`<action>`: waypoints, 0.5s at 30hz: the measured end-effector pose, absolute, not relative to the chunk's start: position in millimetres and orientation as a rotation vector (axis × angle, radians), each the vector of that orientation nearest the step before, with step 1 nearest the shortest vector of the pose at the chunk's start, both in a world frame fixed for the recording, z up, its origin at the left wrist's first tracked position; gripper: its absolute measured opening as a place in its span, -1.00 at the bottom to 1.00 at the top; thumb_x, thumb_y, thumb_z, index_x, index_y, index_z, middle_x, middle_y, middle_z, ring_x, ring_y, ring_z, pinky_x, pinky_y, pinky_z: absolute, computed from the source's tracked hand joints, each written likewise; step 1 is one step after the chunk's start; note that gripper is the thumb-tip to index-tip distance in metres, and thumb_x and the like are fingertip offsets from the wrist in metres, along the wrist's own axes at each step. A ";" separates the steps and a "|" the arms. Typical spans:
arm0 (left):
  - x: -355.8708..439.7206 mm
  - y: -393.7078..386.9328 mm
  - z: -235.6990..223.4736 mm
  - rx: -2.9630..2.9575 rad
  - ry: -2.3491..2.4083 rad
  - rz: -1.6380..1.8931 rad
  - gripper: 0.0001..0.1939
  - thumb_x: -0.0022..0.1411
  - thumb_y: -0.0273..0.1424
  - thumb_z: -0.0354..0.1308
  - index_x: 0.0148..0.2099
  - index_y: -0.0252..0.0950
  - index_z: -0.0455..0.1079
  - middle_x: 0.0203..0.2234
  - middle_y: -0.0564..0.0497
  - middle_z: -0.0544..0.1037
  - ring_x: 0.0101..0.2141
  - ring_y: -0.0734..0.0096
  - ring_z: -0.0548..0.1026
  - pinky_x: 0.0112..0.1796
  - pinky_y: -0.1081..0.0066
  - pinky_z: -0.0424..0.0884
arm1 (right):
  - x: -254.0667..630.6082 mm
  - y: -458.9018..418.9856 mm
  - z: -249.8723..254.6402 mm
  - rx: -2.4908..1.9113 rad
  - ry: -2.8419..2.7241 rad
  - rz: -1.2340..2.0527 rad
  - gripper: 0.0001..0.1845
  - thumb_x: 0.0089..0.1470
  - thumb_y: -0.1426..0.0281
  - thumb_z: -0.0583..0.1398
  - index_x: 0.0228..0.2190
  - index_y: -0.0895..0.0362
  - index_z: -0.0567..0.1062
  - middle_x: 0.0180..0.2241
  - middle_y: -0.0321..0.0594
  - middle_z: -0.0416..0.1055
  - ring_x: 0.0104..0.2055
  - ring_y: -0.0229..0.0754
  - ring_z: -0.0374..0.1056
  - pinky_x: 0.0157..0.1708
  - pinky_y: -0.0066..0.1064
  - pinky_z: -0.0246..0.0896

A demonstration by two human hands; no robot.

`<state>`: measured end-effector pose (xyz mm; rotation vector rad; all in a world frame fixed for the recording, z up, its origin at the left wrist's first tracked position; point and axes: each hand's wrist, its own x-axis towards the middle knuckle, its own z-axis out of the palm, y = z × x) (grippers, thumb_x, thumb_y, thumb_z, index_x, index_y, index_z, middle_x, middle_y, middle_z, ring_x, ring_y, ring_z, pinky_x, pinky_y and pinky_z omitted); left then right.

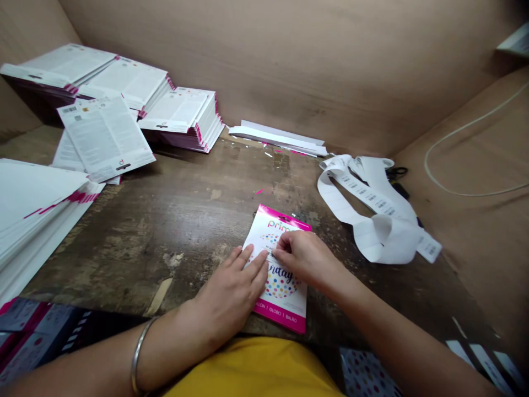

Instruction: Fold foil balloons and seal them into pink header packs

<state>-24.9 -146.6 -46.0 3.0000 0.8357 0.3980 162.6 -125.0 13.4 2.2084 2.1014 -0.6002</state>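
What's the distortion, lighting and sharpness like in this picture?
In the head view, wide-angle distortion bends the cardboard wall and stretches the card stacks at the edges. Light is soft, with faint shadows; a dull sheen lies on the worn tabletop. The left hand, right hand and printed card look sharp.

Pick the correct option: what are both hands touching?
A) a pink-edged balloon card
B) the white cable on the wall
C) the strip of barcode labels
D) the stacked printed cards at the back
A. The left hand and right hand both rest on the pink-edged balloon card, while the strip of barcode labels lies apart to the right.
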 end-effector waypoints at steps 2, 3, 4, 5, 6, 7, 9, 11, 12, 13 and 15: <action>-25.8 -146.3 -44.1 3.010 0.836 0.384 -0.61 0.31 -0.42 -0.06 0.16 -0.37 0.23 0.15 -0.12 0.31 0.16 -0.01 0.20 0.13 0.08 0.13 | 168.1 -128.9 15.9 2.239 2.048 -0.501 -0.78 0.00 0.20 0.20 -0.48 0.11 0.47 -0.50 -0.19 0.45 -0.47 -0.16 0.33 -0.52 -0.43 0.02; -25.8 -146.1 -43.2 3.016 0.830 0.374 -0.61 0.31 -0.41 -0.07 0.16 -0.37 0.23 0.15 -0.12 0.31 0.15 -0.01 0.21 0.13 0.08 0.13 | 171.3 -132.0 17.1 2.266 2.009 -0.421 -0.72 -0.01 0.16 0.20 -0.42 0.13 0.48 -0.49 -0.14 0.45 -0.45 -0.10 0.34 -0.50 -0.39 0.06; -25.6 -146.0 -42.4 3.022 0.821 0.366 -0.61 0.32 -0.41 -0.07 0.15 -0.37 0.24 0.14 -0.13 0.31 0.15 -0.02 0.22 0.12 0.07 0.14 | 174.1 -136.1 17.9 2.288 1.996 -0.321 -0.67 -0.02 0.13 0.21 -0.36 0.16 0.48 -0.47 -0.09 0.45 -0.42 -0.04 0.35 -0.47 -0.35 0.11; -25.1 -146.0 -41.9 3.026 0.815 0.355 -0.62 0.31 -0.41 -0.07 0.14 -0.37 0.25 0.14 -0.13 0.31 0.14 -0.03 0.24 0.11 0.06 0.15 | 176.2 -141.2 17.8 2.300 2.032 -0.213 -0.64 0.00 0.14 0.20 -0.28 0.18 0.48 -0.41 -0.05 0.46 -0.36 0.01 0.36 -0.42 -0.30 0.16; -24.3 -146.0 -41.7 3.027 0.814 0.344 -0.62 0.31 -0.40 -0.07 0.13 -0.37 0.26 0.14 -0.14 0.31 0.13 -0.05 0.24 0.11 0.05 0.15 | 177.2 -147.1 16.3 2.286 2.119 -0.112 -0.63 0.04 0.19 0.18 -0.19 0.18 0.47 -0.32 0.00 0.46 -0.28 0.04 0.36 -0.34 -0.24 0.21; -23.5 -146.1 -41.9 3.026 0.818 0.338 -0.63 0.31 -0.40 -0.07 0.13 -0.37 0.27 0.14 -0.15 0.31 0.13 -0.06 0.24 0.10 0.05 0.16 | 177.1 -153.6 13.3 2.241 2.248 -0.033 -0.65 0.09 0.25 0.16 -0.12 0.16 0.45 -0.19 0.01 0.44 -0.17 0.06 0.34 -0.23 -0.19 0.23; -22.7 -146.4 -42.7 3.007 0.832 0.365 -0.63 0.31 -0.42 -0.08 0.13 -0.38 0.27 0.15 -0.16 0.30 0.14 -0.05 0.23 0.11 0.04 0.14 | 174.4 -167.6 2.3 2.104 2.521 0.026 -0.67 0.16 0.34 0.09 -0.04 0.06 0.44 0.02 -0.06 0.35 0.03 0.07 0.23 -0.01 -0.10 0.14; -24.3 -146.9 -43.0 2.946 0.843 0.422 -0.63 0.32 -0.43 -0.09 0.13 -0.38 0.26 0.13 -0.15 0.33 0.14 0.03 0.23 0.13 0.03 0.11 | 172.0 -180.0 -12.1 2.043 2.604 -0.019 -0.64 0.19 0.36 0.05 0.00 -0.02 0.42 0.13 -0.17 0.26 0.14 0.10 0.12 0.09 0.03 0.01; -26.3 -146.8 -42.5 2.899 0.839 0.442 -0.63 0.33 -0.41 -0.10 0.14 -0.37 0.24 0.11 -0.14 0.35 0.14 0.07 0.24 0.13 0.02 0.10 | 172.2 -184.6 -19.2 2.058 2.589 -0.051 -0.63 0.20 0.35 0.04 0.02 -0.05 0.40 0.16 -0.18 0.22 0.17 0.12 0.08 0.11 0.10 -0.04; -28.9 -146.4 -41.5 2.843 0.844 0.449 -0.62 0.34 -0.37 -0.10 0.16 -0.35 0.23 0.10 -0.13 0.36 0.14 0.10 0.24 0.14 0.01 0.09 | 173.6 -187.9 -25.3 2.092 2.568 -0.087 -0.62 0.20 0.34 0.03 0.05 -0.07 0.38 0.19 -0.19 0.18 0.20 0.13 0.04 0.13 0.15 -0.08; -34.9 -143.3 -37.8 2.702 0.913 0.437 -0.61 0.33 -0.30 -0.08 0.15 -0.26 0.24 0.10 -0.12 0.35 0.13 0.12 0.24 0.12 0.02 0.14 | 179.7 -190.6 -33.9 2.177 2.552 -0.188 -0.62 0.22 0.29 0.02 0.05 -0.11 0.37 0.25 -0.19 0.03 0.26 0.11 -0.08 0.14 0.17 -0.12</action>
